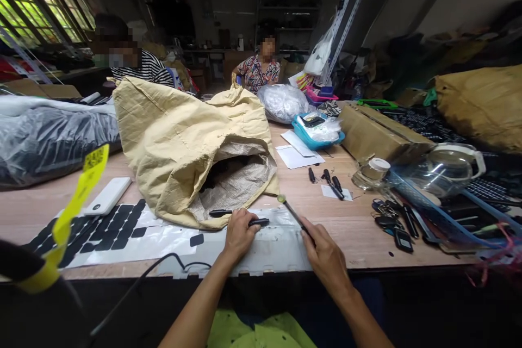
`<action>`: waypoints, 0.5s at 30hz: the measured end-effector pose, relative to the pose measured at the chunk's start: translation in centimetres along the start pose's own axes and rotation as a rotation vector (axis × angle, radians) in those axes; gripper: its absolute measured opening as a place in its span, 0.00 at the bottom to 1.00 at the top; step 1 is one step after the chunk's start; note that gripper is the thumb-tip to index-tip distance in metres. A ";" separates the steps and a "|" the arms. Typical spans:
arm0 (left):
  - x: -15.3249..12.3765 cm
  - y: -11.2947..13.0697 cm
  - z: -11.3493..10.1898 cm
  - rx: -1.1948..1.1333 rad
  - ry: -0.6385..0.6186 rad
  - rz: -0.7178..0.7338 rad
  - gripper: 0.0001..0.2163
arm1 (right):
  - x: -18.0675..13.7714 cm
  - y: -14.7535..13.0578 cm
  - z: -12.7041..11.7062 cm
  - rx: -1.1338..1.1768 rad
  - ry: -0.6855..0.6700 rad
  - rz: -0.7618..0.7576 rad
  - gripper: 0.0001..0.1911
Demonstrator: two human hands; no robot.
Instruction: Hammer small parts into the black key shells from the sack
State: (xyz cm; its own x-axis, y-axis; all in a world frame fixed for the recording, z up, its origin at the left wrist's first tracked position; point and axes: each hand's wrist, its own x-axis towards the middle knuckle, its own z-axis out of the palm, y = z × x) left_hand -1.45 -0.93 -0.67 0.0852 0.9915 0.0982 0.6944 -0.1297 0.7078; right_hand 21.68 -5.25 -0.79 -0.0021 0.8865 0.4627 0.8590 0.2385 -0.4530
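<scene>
My left hand (238, 235) is closed over a small black pen-like part (259, 222) on a pale translucent sheet (265, 255). A second black pen-like part (220, 212) lies just beyond its fingers, at the sack's lip. My right hand (326, 255) grips the dark handle of a thin rod tool (291, 211), whose round yellowish tip points away towards the sack. A large beige cloth sack (175, 141) lies in front of both hands, its lined mouth facing me. The contents inside are too dark to make out.
Black stickers (122, 225) on a white backing and a white power bank (108, 196) lie left. Several black parts (332, 182), a glass jar (371, 174), keys (385, 209) and a blue basket (448, 217) are right. Two people (142, 65) sit beyond the table.
</scene>
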 end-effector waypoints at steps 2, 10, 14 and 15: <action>-0.3 0.2 -0.3 -0.033 -0.019 0.032 0.06 | 1.3 1.3 0.3 -0.148 0.048 0.020 0.21; -4.7 6.0 -5.5 -0.260 -0.157 0.591 0.16 | 2.7 3.5 1.7 -0.414 0.065 -0.006 0.19; -7.7 9.2 -8.1 -0.276 -0.158 0.887 0.12 | 2.5 3.0 1.5 -0.413 0.047 0.015 0.19; -8.7 9.7 -8.5 -0.254 -0.150 0.884 0.10 | 2.5 2.9 1.5 -0.414 0.043 0.022 0.19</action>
State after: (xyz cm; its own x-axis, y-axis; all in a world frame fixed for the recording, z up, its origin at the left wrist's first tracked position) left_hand -1.55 -10.86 11.30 0.6124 0.5203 0.5952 0.1578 -0.8182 0.5528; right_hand 23.38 -1.76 -2.04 0.0328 0.8704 0.4913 0.9919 0.0321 -0.1229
